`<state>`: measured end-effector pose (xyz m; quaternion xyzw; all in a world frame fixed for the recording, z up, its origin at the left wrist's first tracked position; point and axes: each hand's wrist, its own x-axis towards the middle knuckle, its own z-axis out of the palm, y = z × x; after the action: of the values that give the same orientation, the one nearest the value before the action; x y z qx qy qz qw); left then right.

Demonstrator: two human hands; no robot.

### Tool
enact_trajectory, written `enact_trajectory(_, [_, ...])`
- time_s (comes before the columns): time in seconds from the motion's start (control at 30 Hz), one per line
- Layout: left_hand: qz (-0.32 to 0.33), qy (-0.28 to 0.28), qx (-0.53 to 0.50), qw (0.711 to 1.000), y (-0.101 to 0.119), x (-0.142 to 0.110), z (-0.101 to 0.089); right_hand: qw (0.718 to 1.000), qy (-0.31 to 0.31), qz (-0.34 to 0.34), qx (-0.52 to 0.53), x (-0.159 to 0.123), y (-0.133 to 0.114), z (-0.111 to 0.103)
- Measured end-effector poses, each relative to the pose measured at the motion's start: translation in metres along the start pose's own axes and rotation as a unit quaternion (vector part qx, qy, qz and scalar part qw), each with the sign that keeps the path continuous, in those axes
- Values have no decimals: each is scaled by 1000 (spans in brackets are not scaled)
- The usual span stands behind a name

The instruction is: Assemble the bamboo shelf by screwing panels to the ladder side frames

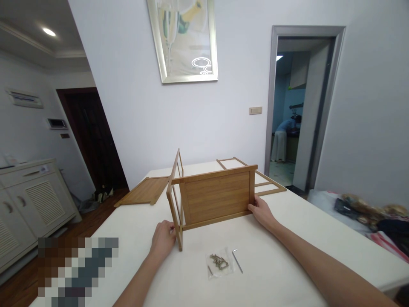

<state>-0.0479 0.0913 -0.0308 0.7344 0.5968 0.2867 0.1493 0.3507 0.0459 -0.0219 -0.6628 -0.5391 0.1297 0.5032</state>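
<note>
A brown wooden panel [219,198] stands on edge on the white table, its left end against an upright wooden side frame [174,200]. My right hand [262,212] grips the panel's lower right corner, thumb on the front face. At the foot of the side frame, my left hand [164,236] is closed with curled fingers near the joint; what it pinches, if anything, is hidden. In front of the panel lie a clear plastic bag of screws [220,262] and an L-shaped hex key [237,261].
Another wooden panel [143,190] lies flat at the table's left. An open wooden frame [271,187] lies behind the standing panel at right. The white table [287,264] meets the wall at its far end. A person [283,136] bends over beyond the doorway.
</note>
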Motion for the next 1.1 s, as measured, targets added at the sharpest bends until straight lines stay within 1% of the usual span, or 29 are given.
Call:
enact_trajectory(0.3, [2, 7, -2, 1000, -2, 0, 5, 1000, 2, -2, -7, 0, 1, 0])
enact_trajectory(0.5, [-1, 18, 3, 1000, -3, 0, 5, 1000, -2, -5, -3, 1, 1, 0])
enact_trajectory(0.87, [24, 0, 3, 1000, -8, 3, 7, 1000, -4, -6, 2, 1, 3, 1])
enact_trajectory(1.1, [21, 2, 3, 1000, -10, 3, 10, 1000, 3, -5, -9, 0, 1, 0])
